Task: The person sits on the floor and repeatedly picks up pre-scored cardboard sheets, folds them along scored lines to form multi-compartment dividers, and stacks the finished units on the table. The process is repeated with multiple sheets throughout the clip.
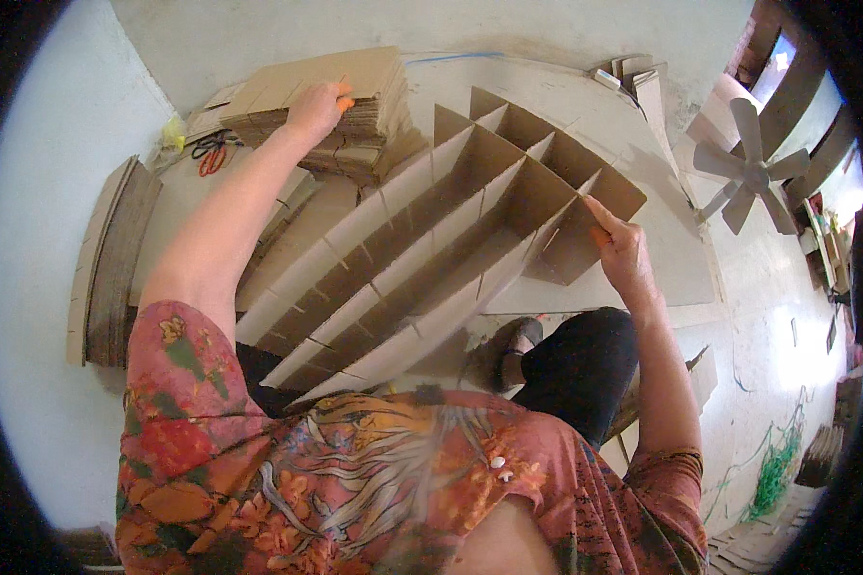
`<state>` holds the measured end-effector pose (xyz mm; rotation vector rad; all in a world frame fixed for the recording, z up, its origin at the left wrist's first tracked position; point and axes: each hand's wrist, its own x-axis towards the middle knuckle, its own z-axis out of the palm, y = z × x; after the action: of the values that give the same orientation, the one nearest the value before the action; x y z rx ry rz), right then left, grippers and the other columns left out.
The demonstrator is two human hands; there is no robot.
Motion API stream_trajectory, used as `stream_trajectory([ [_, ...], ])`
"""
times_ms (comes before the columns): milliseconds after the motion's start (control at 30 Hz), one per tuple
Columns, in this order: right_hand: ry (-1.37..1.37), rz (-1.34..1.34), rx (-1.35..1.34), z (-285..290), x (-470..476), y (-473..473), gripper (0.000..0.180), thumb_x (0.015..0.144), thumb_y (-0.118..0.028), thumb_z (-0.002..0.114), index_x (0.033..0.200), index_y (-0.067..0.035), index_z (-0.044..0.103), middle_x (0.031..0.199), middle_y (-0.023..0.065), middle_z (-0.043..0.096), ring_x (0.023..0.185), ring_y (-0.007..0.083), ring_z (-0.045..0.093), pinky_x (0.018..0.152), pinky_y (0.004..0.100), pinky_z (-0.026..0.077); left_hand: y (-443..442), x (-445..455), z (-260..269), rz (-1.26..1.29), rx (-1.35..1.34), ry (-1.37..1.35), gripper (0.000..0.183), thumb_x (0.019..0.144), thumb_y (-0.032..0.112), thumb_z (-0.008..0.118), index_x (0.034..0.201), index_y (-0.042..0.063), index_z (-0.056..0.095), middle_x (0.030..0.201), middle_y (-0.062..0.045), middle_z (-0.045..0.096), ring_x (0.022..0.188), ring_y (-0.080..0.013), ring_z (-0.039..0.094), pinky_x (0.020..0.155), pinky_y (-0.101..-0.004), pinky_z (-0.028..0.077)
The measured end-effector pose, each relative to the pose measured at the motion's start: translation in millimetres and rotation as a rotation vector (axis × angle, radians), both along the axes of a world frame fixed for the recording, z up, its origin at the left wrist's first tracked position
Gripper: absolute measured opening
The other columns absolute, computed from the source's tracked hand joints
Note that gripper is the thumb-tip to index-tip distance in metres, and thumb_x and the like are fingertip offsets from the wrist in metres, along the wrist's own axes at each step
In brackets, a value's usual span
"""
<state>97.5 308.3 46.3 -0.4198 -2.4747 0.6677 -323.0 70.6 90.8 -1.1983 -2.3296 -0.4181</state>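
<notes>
In front of me a partly assembled cardboard partition grid [500, 190] slants from my lap up to the right. It has three long slotted strips and two shorter cross strips. My right hand [618, 241] pinches the grid near its right end, where a long strip meets a cross strip. My left hand [318, 113] is over a stack of slotted cardboard sheets [316, 72], fingers curled at the near edge of its top. Whether the fingers grip a sheet cannot be made out. Orange coverings show on fingertips of both hands.
Red-handled scissors [212, 162] lie left of the stack. Another cardboard stack [115, 266] stands by the left wall. A fan [751, 169] stands at right, with green twine [773, 463] on the floor below. Cardboard pieces [644, 79] lean at the back right.
</notes>
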Motion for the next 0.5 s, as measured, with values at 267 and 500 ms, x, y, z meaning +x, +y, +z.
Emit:
stream_trajectory([
  [267, 0.363, -0.017, -0.276, 35, -11, -31, 0.033, 0.09, -0.017, 0.058, 0.117, 0.002, 0.057, 0.102, 0.0143, 0.065, 0.089, 0.0251, 0.063, 0.078, 0.0308, 0.049, 10, 71, 49, -0.182, 0.287, -0.252, 0.02, 0.088, 0.015, 0.058, 0.102, 0.004, 0.068, 0.093, -0.016, 0.068, 0.087, -0.0233, 0.065, 0.078, -0.033, 0.049],
  [500, 0.566, 0.171, -1.336, 61, -37, -60, 0.031, 0.092, -0.017, 0.055, 0.109, 0.009, 0.056, 0.106, 0.0155, 0.062, 0.092, 0.0194, 0.061, 0.077, 0.0326, 0.05, 12, 212, 20, -0.995, 0.123, -0.109, 0.03, 0.081, 0.003, 0.063, 0.111, 0.002, 0.062, 0.113, -0.013, 0.062, 0.104, -0.0237, 0.06, 0.09, -0.0319, 0.048],
])
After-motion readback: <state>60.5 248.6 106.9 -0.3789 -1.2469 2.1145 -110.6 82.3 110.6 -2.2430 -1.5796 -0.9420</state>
